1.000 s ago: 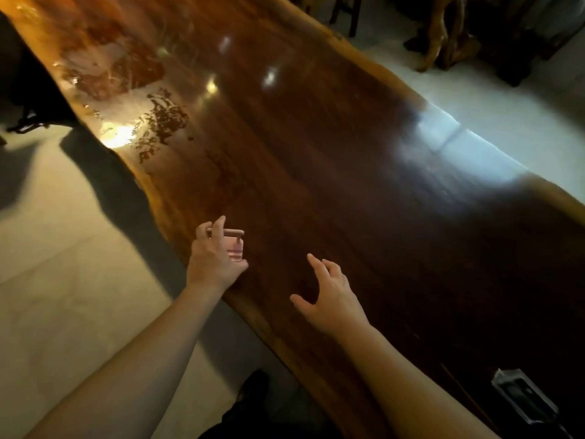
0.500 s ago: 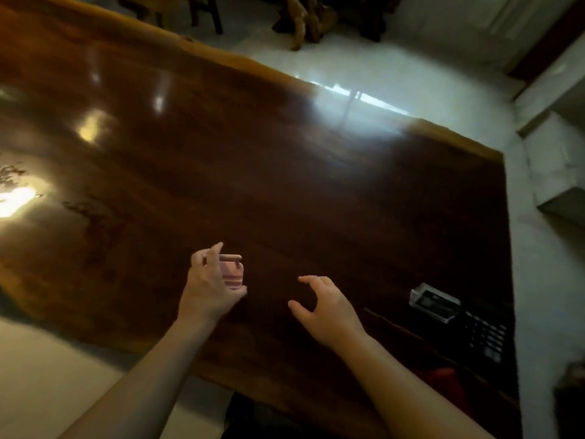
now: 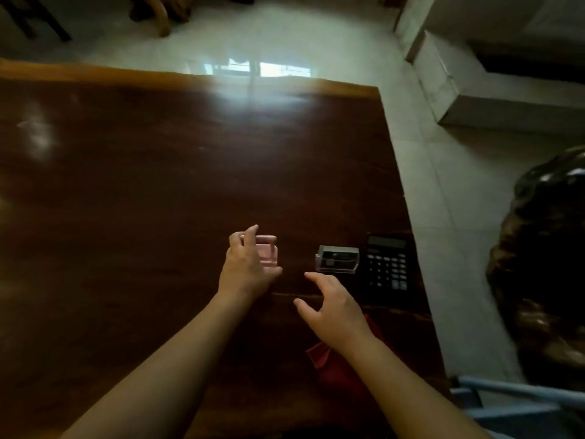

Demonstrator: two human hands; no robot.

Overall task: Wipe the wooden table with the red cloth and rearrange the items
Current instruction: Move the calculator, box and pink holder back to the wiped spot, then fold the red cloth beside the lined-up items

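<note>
Fingers of left hand (image 3: 248, 270) clamping small pink object (image 3: 267, 255); right hand (image 3: 332, 308) fingers hovering spread, empty, over wooden table (image 3: 142, 201); red cloth (image 3: 335, 365) lying beneath right wrist; clear case (image 3: 337, 263), calculator (image 3: 387, 267) sitting just beyond right fingertips.

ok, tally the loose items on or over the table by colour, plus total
Pink: 1, the small pink item held in the left hand
Clear: 1, the clear plastic box
Black: 1, the calculator
Red: 1, the red cloth under the right forearm
Total: 4
</note>
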